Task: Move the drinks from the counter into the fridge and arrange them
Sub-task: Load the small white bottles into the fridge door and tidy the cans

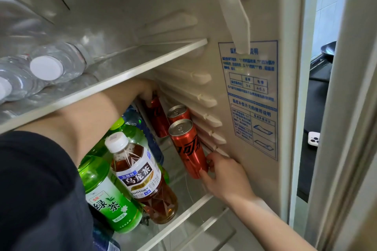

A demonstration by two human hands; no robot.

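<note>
I look into the open fridge. On the lower glass shelf [183, 213] stand three red cola cans by the right wall. My right hand [222, 177] grips the front can [188, 149] low down. My left hand [148, 91] reaches under the upper shelf and holds the top of the rear can [158, 118]. A third can [178, 112] stands between them. To the left stand a brown oolong tea bottle [142, 177], green tea bottles [106, 195] and a blue-labelled bottle [146, 128].
Clear water bottles [55, 63] lie on the upper shelf [142, 67]. The right fridge wall has ribbed shelf rails [204, 104] and a blue instruction sticker [251, 98]. Beyond the fridge edge, a phone [313, 138] lies on a dark counter.
</note>
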